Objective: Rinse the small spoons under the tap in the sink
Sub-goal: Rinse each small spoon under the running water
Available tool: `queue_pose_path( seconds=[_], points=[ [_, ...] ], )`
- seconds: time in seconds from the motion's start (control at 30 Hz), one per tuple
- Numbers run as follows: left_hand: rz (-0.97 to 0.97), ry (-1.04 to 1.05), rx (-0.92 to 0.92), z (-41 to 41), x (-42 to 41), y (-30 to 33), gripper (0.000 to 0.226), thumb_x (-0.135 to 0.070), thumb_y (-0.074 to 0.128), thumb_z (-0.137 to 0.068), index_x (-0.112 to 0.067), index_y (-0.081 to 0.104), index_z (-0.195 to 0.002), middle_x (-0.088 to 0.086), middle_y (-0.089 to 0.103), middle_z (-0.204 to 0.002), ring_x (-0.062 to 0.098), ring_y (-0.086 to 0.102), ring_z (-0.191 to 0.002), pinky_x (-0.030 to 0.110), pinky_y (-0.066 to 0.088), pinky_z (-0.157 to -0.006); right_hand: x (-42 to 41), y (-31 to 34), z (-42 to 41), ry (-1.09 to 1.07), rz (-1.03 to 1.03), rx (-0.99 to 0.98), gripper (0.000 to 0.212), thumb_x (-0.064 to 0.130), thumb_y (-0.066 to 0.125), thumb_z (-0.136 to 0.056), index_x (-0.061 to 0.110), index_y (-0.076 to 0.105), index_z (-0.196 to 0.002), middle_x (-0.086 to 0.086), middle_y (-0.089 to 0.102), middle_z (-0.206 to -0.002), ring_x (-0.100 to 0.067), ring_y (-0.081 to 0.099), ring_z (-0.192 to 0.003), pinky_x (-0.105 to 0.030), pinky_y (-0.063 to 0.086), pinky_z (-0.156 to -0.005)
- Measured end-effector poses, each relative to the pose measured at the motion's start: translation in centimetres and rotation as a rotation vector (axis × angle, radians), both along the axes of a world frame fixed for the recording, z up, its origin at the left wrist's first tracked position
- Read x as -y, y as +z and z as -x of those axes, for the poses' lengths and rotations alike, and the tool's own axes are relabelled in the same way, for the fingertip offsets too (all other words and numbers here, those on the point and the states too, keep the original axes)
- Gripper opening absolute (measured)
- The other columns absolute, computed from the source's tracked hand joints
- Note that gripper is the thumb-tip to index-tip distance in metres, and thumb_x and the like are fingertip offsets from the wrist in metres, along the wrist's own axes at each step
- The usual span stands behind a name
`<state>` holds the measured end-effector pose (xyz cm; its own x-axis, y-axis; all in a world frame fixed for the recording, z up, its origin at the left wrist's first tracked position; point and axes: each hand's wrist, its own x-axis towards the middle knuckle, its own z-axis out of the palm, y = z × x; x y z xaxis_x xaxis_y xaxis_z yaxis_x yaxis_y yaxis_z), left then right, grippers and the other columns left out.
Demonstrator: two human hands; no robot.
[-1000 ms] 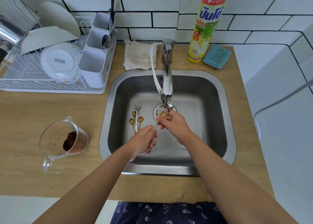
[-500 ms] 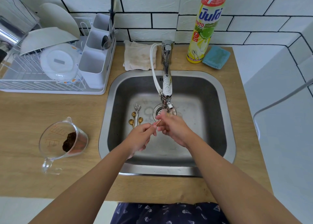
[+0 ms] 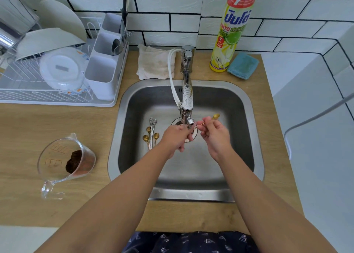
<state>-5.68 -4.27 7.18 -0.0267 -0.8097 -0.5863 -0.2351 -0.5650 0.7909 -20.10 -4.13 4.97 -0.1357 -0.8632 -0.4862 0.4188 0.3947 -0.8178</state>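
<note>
Taking the sink (image 3: 254,134) as the landmark and going from its left side across: out on the counter to its left stood a clear measuring jug (image 3: 66,161) with something dark brown inside, and behind that, left of the sink's back corner, a white dish rack (image 3: 57,74) with bowls and a cutlery holder. A folded cloth (image 3: 156,64) lay just behind the sink's back rim.

Inside the sink, on the floor left of the drain, lay the waiting spoons (image 3: 151,135): several gold and silver ones bunched together, long axes running front to back, bowls toward the back wall. They lay just left of the left hand (image 3: 177,138), which was plainly the nearer hand to them. That hand hung over the drain directly under the tap (image 3: 187,103) outlet, fingers loosely curled downward; whether it pinched anything I could not tell, and nothing showed in it.

Right of the tap, the right hand (image 3: 215,136) pinched the thin handle of one gold spoon (image 3: 210,119) between thumb and fingertips. This spoon's long axis slanted up and to the right, its bowl pointing toward the sink's right back corner, away from the outlet. Whether water was running could not be made out.

Behind the sink's right back corner stood a yellow dish-soap bottle (image 3: 230,36) and just right of it a blue sponge (image 3: 242,66).

Judging by this, the next pick would fall to the left hand, reaching a short way left along the sink floor.
</note>
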Motion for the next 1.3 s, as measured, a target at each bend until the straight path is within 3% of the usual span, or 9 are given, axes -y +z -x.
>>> queue_pose_path(
  seconds=[0.2, 0.4, 0.57, 0.63, 0.77, 0.87, 1.0, 1.2, 1.3],
  points=[
    [-0.061, -0.005, -0.417, -0.5, -0.4, -0.5, 0.02, -0.023, 0.049, -0.106, -0.01, 0.06, -0.096, -0.001, 0.059, -0.071, 0.009, 0.062, -0.06, 0.026, 0.058, -0.073, -0.2, -0.2, -0.4, 0.006, 0.013, 0.048, 0.02, 0.018, 0.052, -0.107, 0.011, 0.065, -0.094, 0.001, 0.077, -0.079, -0.005, 0.067, -0.064, -0.018, 0.054, -0.064],
    [0.066, -0.075, 0.07, -1.3, -1.0, -0.9, 0.053, -0.058, 0.063, -0.09, -0.022, 0.057, -0.053, -0.004, 0.047, -0.044, 0.012, 0.042, -0.039, 0.02, 0.038, -0.041, -0.2, -0.1, -0.4, 0.057, 0.031, 0.032, 0.026, 0.019, 0.053, -0.107, 0.013, 0.07, -0.088, 0.0, 0.075, -0.079, -0.005, 0.065, -0.065, -0.018, 0.054, -0.065],
    [-0.048, -0.058, -0.413, -1.4, -0.9, -0.9, 0.025, -0.023, 0.05, -0.106, 0.0, 0.06, -0.107, -0.002, 0.062, -0.072, 0.008, 0.058, -0.056, 0.034, 0.059, -0.081, -0.5, -0.2, -0.8, 0.065, 0.029, 0.055, 0.025, 0.017, 0.054, -0.107, 0.011, 0.07, -0.089, 0.002, 0.075, -0.078, -0.005, 0.065, -0.063, -0.018, 0.054, -0.062],
    [-0.057, -0.094, -0.377, -1.9, -1.1, -0.9, 0.023, -0.029, 0.053, -0.105, -0.008, 0.061, -0.097, -0.004, 0.059, -0.067, 0.008, 0.054, -0.05, 0.032, 0.061, -0.072, -0.4, 0.0, -0.6, 0.084, 0.022, 0.046, 0.022, 0.016, 0.055, -0.106, 0.01, 0.07, -0.091, 0.003, 0.075, -0.077, -0.004, 0.064, -0.064, -0.018, 0.054, -0.062],
    [0.035, -0.156, 0.094, -2.9, -1.5, -1.1, 0.052, -0.063, 0.059, -0.091, -0.02, 0.054, -0.062, -0.01, 0.048, -0.049, 0.005, 0.043, -0.043, 0.022, 0.049, -0.053, -0.3, 0.0, -0.9, 0.099, 0.0, 0.048, 0.018, 0.017, 0.058, -0.105, 0.011, 0.072, -0.096, 0.006, 0.075, -0.077, -0.001, 0.062, -0.063, -0.016, 0.052, -0.062],
    [0.207, -0.211, 0.209, -3.4, -2.0, -1.8, 0.031, -0.05, 0.058, -0.097, -0.022, 0.058, -0.083, -0.011, 0.057, -0.067, 0.009, 0.052, -0.061, 0.03, 0.049, -0.065, -0.6, -0.1, -1.5, 0.066, -0.024, 0.079, 0.013, 0.016, 0.062, -0.103, 0.01, 0.072, -0.097, 0.006, 0.075, -0.074, -0.001, 0.067, -0.064, -0.016, 0.053, -0.061],
    [0.413, -0.337, 0.366, -3.4, -2.3, -2.1, 0.019, -0.031, 0.045, -0.106, -0.022, 0.057, -0.094, -0.013, 0.054, -0.074, 0.008, 0.051, -0.068, 0.013, 0.035, -0.057, -0.3, 0.4, -2.0, -0.039, -0.044, 0.052, 0.013, 0.016, 0.068, -0.099, 0.01, 0.068, -0.087, 0.004, 0.076, -0.069, -0.003, 0.07, -0.061, -0.015, 0.053, -0.055],
    [0.101, 0.053, 0.069, -1.3, -1.2, -1.3, 0.055, -0.057, 0.054, -0.092, -0.023, 0.047, -0.049, -0.007, 0.045, -0.048, 0.013, 0.036, -0.046, 0.028, 0.029, -0.05, -0.1, 0.7, -2.2, -0.05, -0.063, 0.094, 0.014, 0.016, 0.07, -0.097, 0.011, 0.069, -0.084, 0.002, 0.073, -0.068, -0.002, 0.064, -0.058, -0.015, 0.049, -0.053],
    [0.032, -0.052, -0.142, -1.6, -1.4, -1.4, 0.038, -0.044, 0.051, -0.102, -0.019, 0.069, -0.08, -0.007, 0.065, -0.062, 0.01, 0.04, -0.046, 0.02, 0.037, -0.047, 0.0, 0.7, -1.5, -0.064, -0.057, 0.058, 0.014, 0.015, 0.068, -0.099, 0.01, 0.07, -0.086, -0.001, 0.074, -0.074, -0.003, 0.064, -0.059, -0.016, 0.051, -0.056]
  ],
)
